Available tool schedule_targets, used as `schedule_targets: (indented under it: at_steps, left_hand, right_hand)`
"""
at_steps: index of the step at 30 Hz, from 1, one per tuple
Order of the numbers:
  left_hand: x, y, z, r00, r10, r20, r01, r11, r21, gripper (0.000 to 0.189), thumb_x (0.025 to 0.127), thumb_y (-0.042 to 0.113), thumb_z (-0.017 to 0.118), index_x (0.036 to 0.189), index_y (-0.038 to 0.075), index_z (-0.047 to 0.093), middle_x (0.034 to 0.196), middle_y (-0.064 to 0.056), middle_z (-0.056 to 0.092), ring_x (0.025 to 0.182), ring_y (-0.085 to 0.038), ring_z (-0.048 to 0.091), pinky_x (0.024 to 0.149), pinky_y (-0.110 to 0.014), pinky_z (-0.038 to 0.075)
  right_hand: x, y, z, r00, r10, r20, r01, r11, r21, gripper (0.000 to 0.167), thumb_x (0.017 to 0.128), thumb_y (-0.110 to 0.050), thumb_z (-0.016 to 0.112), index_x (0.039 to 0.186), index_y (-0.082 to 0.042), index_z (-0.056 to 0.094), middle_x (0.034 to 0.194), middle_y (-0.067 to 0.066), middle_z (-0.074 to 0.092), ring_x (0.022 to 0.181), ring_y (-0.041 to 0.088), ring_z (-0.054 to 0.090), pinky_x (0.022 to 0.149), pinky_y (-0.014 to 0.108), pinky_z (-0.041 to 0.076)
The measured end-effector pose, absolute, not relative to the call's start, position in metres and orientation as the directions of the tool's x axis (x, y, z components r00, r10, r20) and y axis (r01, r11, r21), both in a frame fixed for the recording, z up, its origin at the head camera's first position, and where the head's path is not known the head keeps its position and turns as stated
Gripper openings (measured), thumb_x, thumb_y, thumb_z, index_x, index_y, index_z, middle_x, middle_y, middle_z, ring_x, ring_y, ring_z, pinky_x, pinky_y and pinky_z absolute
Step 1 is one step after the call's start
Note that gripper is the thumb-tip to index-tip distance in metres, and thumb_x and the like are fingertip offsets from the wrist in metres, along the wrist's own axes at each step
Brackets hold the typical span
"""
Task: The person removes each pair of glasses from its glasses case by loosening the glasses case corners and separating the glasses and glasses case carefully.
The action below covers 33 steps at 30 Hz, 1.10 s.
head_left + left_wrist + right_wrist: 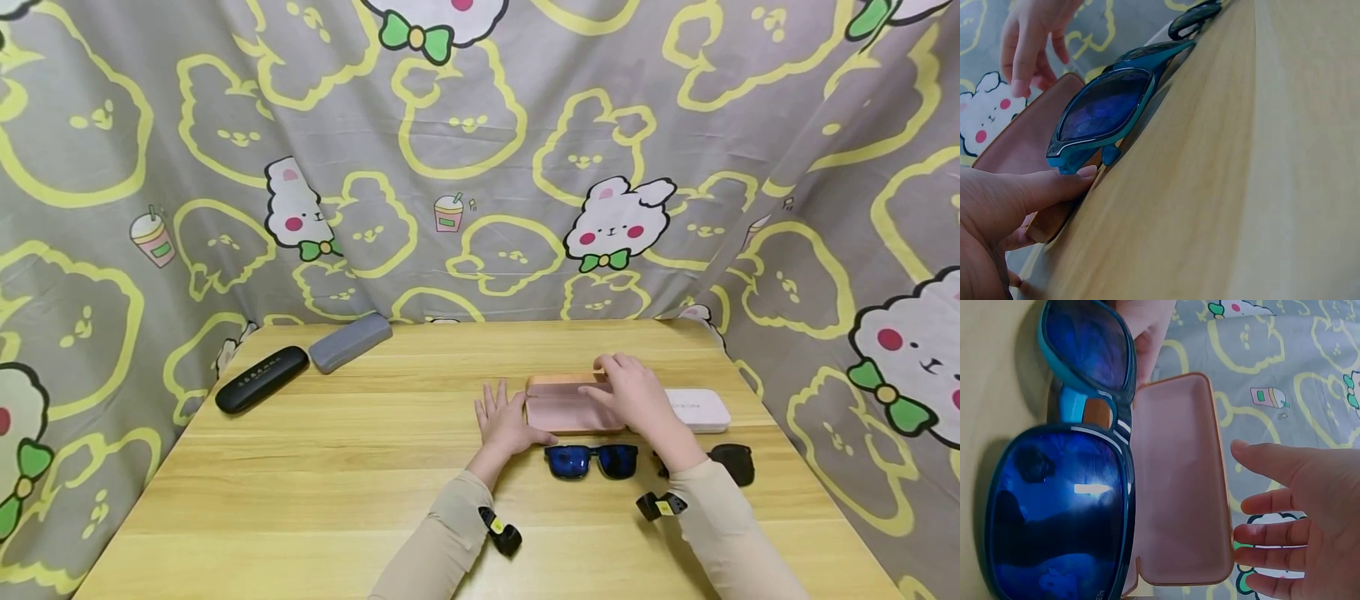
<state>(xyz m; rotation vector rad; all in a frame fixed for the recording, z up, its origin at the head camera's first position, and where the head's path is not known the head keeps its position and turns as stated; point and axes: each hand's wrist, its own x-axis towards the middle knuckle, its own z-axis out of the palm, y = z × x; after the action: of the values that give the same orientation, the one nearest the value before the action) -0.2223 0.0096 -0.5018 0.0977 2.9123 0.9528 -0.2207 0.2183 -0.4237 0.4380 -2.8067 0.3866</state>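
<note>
An opened glasses case (558, 408), tan outside with a pink lining, lies on the table's right half; its lid stands raised in the right wrist view. My left hand (506, 427) rests at its left end, fingers spread and thumb straight along the front corner. Over the right part of the case is my right hand (636, 396), its extended fingers close to the lid's edge (1225, 487); contact is hard to tell. Nothing is held in it. Blue-lensed sunglasses (567, 463) lie folded just in front of the case, near my left thumb.
To the right, a white glasses case (705, 408) sits partly behind my right arm, with dark sunglasses (733, 463) before it. At the back left lie a black case (262, 380) and a grey case (350, 342). A patterned curtain (480, 192) borders the wooden table (322, 483).
</note>
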Motion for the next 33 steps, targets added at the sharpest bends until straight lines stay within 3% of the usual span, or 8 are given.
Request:
schedule_targets:
  at_steps: [11,24,33]
  left_hand:
    - [-0.223,0.011,-0.503,-0.995,0.087,-0.048,0.041,0.799,0.600,0.095,0.059,0.054,0.088,0.139,0.016,0.054,0.163,-0.015,0.017,0.152,-0.041,-0.001,0.121,-0.061,0.000]
    - [-0.224,0.011,-0.504,-0.995,0.087,-0.041,0.045,0.800,0.598,0.095,0.058,0.054,0.088,0.139,0.016,0.054,0.163,-0.015,0.017,0.152,-0.041,-0.001,0.121,-0.060,0.000]
    - [-0.224,0.010,-0.505,-0.996,0.085,-0.039,0.044,0.796,0.604,0.095,0.058,0.054,0.089,0.139,0.017,0.055,0.163,-0.015,0.018,0.152,-0.041,-0.001,0.121,-0.061,0.000]
  right_hand:
    - [-0.238,0.224,-0.427,-0.935,-0.228,0.272,-0.290,0.933,-0.214,0.049,0.088,-0.045,0.068,0.111,-0.002,0.063,0.099,0.017,0.063,0.088,0.035,0.061,0.076,0.053,0.050]
    - [-0.254,0.229,-0.428,-0.963,-0.253,0.095,-0.270,0.877,-0.399,0.059,0.091,-0.043,0.066,0.127,0.002,0.056,0.117,0.029,0.061,0.106,0.042,0.058,0.088,0.054,0.050]
    - [-0.265,0.236,-0.432,-0.930,-0.362,-0.059,-0.285,0.816,-0.503,0.064,0.095,-0.045,0.057,0.138,0.001,0.049,0.130,0.029,0.058,0.120,0.045,0.056,0.098,0.058,0.046]
